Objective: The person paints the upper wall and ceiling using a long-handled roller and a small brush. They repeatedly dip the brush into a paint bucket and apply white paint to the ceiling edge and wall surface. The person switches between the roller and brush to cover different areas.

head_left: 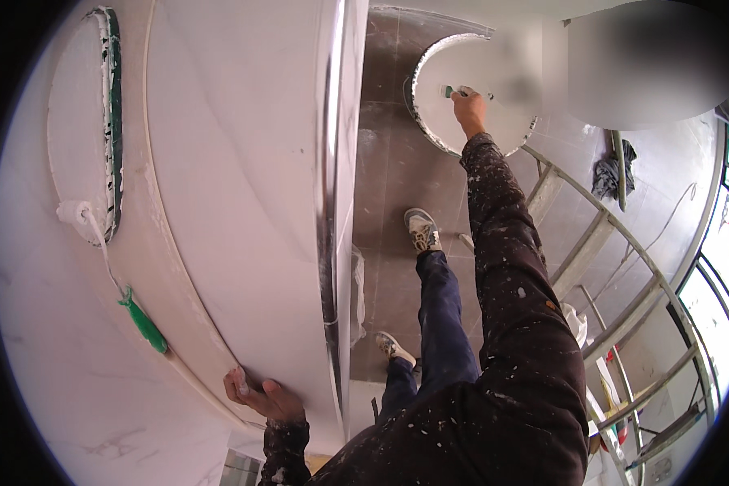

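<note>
— Down on the floor (397, 170), what is the right hand (466, 104) doing?

— It reaches far down from the dark, paint-speckled sleeve (506, 267) to a round white tray (462, 121) of plaster or paint lying on the brown tiles. Its fingers are closed around a green-handled tool (449, 91), whose working end rests on the white surface near the tray's upper left edge.

— And the left hand (263, 397)?

— It lies flat against the lower edge of the big white curved wall (235, 162), fingers spread open, gripping nothing, with white smears on the fingertips.

— Anything else on that wall side?

— A paint roller (77, 212) with a white sleeve and a green grip (144, 322) leans against a second round tray (85, 121), this one with a green rim, toward the left edge of the view. The roller is well apart from the left hand.

— What about the person's feet?

— Two spattered shoes, one (421, 231) near the middle of the floor and one (393, 347) closer to the wall's metal edge strip (330, 202). Blue trousers (441, 316) run between them.

— To the right?

— A metal ladder frame (624, 316) curves along the floor's right side, with a dark rag (611, 174) draped near its top.
</note>
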Demonstrator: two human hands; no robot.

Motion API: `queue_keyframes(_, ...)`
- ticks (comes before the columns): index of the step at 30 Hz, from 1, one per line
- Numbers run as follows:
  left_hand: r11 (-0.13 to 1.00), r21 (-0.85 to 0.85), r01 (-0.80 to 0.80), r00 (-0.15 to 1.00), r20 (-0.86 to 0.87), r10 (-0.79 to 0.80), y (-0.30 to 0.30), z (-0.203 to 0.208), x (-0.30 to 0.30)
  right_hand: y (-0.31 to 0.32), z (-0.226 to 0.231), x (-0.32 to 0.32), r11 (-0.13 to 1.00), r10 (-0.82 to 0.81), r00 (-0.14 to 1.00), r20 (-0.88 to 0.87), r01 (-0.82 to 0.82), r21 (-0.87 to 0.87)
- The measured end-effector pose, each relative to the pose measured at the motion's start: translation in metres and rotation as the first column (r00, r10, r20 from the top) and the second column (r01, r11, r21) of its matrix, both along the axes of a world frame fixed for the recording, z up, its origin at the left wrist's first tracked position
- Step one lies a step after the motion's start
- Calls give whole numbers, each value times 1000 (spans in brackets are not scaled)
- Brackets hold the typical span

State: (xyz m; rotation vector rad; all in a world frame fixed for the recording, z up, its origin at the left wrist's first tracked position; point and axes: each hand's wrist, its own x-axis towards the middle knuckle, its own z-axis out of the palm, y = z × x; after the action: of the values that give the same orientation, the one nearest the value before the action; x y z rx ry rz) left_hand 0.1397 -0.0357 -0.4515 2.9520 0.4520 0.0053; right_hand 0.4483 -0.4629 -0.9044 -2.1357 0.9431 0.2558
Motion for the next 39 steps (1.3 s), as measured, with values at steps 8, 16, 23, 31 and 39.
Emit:
queue_keyframes(8,999,-25,36,999,2,-36,0,4,1,1,-12,2,979,-136,991,18,131,158)
queue_keyframes(16,984,-159,76,989,139,-54,-2,4,7,8,51,-28,573,-491,871,-7,330,750)
queue_keyframes(23,983,-112,147,964,239,-117,2,8,10,-19,126,-99,-40,-756,625,-195,254,967)
queue_keyframes(31,971,-107,214,930,325,-170,7,12,6,-29,279,-162,-522,-744,547,-383,-119,845)
queue_keyframes(39,803,-596,12,978,174,115,11,67,-193,23,514,-163,-834,-376,924,-66,-307,459)
